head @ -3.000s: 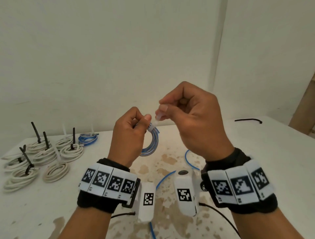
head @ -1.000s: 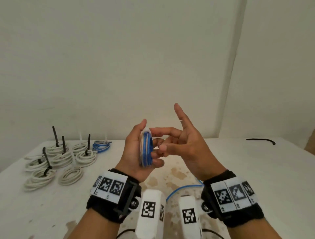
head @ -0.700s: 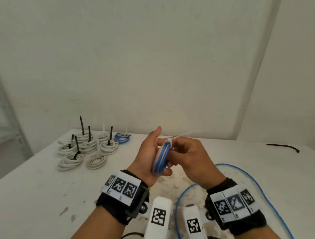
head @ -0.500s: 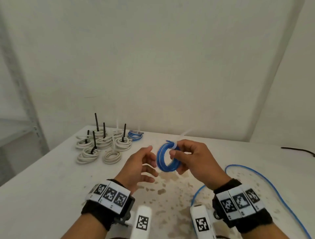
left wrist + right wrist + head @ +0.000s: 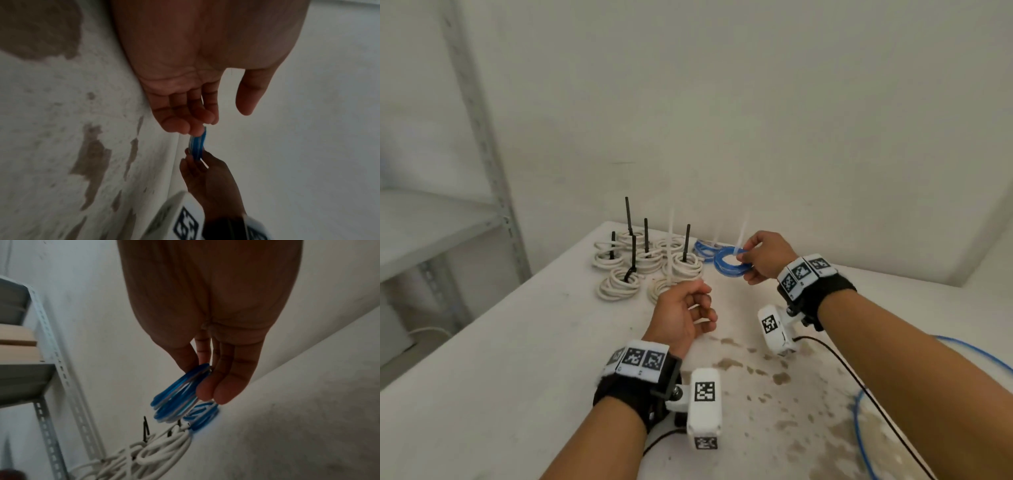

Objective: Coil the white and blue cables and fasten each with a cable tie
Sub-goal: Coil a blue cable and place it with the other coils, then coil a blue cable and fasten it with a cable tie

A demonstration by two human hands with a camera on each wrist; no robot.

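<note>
Blue coil (image 5: pixel 732 265) pinched at its near rim in the right hand (image 5: pixel 767 254), white tie tail (image 5: pixel 742 236) pointing up, held flat just above the tabletop (image 5: pixel 517 359). Directly beside and short of the other blue coil (image 5: pixel 703 247) and the white coils (image 5: pixel 654 263), so probably only a short forward-left drop remaining. Left hand (image 5: pixel 683 313) nearer the body, loosely curled, grip empty.
</note>
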